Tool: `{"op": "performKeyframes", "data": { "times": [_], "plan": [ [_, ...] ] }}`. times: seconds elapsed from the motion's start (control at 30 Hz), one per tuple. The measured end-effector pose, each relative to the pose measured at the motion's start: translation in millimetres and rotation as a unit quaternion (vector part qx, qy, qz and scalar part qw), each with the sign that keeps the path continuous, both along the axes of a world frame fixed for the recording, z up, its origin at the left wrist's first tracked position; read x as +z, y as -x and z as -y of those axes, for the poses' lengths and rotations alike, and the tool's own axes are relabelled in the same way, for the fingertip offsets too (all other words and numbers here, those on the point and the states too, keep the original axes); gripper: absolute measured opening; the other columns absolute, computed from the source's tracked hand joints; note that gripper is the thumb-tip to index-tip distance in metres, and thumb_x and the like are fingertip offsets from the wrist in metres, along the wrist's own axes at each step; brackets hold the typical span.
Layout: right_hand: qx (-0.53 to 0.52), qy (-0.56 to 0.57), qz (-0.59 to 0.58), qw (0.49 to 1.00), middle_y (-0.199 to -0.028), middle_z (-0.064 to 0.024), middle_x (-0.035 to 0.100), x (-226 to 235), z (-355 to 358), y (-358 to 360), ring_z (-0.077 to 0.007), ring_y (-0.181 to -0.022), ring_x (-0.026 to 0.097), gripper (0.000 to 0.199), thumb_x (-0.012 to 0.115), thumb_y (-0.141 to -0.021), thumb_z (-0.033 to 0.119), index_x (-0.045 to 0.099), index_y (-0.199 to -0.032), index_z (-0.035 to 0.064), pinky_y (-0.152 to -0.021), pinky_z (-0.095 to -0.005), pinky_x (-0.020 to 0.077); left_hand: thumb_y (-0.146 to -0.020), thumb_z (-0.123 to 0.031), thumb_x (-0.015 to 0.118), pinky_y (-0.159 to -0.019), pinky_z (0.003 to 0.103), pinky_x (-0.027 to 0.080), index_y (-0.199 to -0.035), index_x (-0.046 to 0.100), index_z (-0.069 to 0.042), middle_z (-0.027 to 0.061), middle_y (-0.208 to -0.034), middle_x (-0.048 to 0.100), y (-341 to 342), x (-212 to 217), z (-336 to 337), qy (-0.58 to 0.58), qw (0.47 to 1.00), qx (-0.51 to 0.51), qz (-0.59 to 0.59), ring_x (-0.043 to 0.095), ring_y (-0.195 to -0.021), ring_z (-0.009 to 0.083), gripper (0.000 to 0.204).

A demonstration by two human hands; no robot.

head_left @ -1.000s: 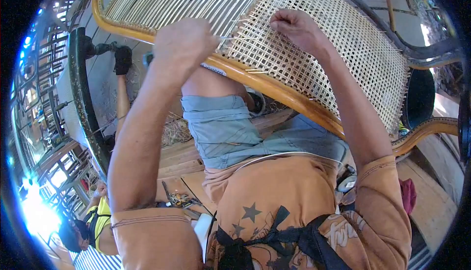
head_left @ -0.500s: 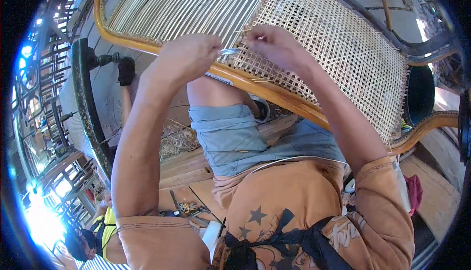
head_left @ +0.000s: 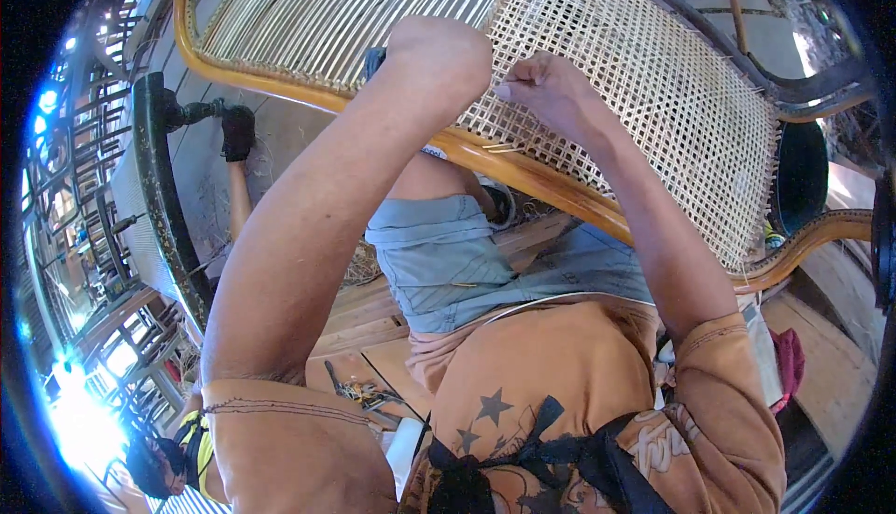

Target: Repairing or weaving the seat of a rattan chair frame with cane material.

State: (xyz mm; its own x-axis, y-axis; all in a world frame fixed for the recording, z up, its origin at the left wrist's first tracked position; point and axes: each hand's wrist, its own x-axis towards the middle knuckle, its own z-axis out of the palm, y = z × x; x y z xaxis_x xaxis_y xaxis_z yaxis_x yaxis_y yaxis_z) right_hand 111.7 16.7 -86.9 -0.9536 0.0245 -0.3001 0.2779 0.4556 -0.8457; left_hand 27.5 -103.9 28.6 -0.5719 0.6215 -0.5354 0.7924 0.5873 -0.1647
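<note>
Across my lap lies a wooden chair frame [head_left: 523,173] with a cane seat. Open-weave cane [head_left: 635,94] fills its right part, and parallel pale strands [head_left: 308,19] run over the left part. My left hand [head_left: 439,61] is closed above the border between the two, its fingers turned away from view. A dark blue piece [head_left: 374,61] sticks out at its left side; what it belongs to is hidden. My right hand [head_left: 551,89] rests at the woven cane near the border, thumb and fingers pinched together. Anything between them is too small to make out.
At left stands a dark chair frame [head_left: 163,187] with a cane panel. Tools [head_left: 364,391] lie on the boards at lower left, near a white object [head_left: 403,449]. Another person in yellow [head_left: 198,449] is at the lower left edge.
My left hand has moved right and up and turned over, hiding the shiny bluish-silver thing seen at its fingertips. A dark blue piece now shows beside it. My right hand has shifted slightly right.
</note>
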Motion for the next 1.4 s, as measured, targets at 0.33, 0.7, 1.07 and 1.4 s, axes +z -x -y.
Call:
{"op": "performKeyframes", "data": {
  "times": [0.33,0.7,1.07,1.4],
  "plan": [
    [0.032,-0.001,0.090,0.995,-0.068,-0.0170,0.065,8.7,-6.5,16.3,-0.0231,-0.060,0.061,0.031,0.069,-0.067,0.030,0.071,-0.080,0.0022,-0.061,-0.0386,0.0495,-0.074,-0.012,0.060,-0.072,0.044,0.053,-0.088,0.071,-0.003,0.0171,-0.089,0.069,9.2,-10.3,-6.4,0.033,0.997,0.014,0.064,0.068,-0.084,0.0314,0.020],
    [0.199,-0.130,0.016,0.971,-0.055,-0.0091,0.055,9.8,-7.5,32.1,-0.0166,-0.050,0.049,0.028,0.065,-0.075,0.027,0.066,-0.073,-0.0012,-0.052,-0.0361,0.0401,-0.077,-0.014,0.059,-0.073,0.045,0.053,-0.088,0.070,-0.003,0.0192,-0.090,0.068,6.8,-30.3,21.1,-0.075,0.995,-0.022,0.066,0.067,-0.084,0.0332,0.019],
    [0.039,-0.105,0.006,0.994,-0.079,-0.0224,0.064,5.5,5.5,6.1,-0.0372,-0.076,0.065,0.025,0.065,-0.075,0.025,0.068,-0.083,0.0017,-0.072,-0.0445,0.0509,-0.080,-0.020,0.056,-0.075,0.045,0.053,-0.092,0.070,-0.004,0.0181,-0.091,0.068,4.1,-31.4,17.3,-0.054,0.997,0.035,0.051,0.067,-0.086,0.0330,0.026],
    [0.083,-0.215,-0.113,0.966,-0.100,-0.0146,0.057,-11.9,7.4,7.3,-0.0324,-0.097,0.059,0.023,0.060,-0.081,0.023,0.064,-0.098,0.0092,-0.083,-0.0410,0.0491,-0.079,-0.039,0.064,-0.075,0.044,0.052,-0.094,0.069,-0.004,0.0186,-0.092,0.068,11.9,-14.4,12.4,0.015,0.999,0.041,-0.011,0.067,-0.088,0.0321,0.039]
  ]
}}
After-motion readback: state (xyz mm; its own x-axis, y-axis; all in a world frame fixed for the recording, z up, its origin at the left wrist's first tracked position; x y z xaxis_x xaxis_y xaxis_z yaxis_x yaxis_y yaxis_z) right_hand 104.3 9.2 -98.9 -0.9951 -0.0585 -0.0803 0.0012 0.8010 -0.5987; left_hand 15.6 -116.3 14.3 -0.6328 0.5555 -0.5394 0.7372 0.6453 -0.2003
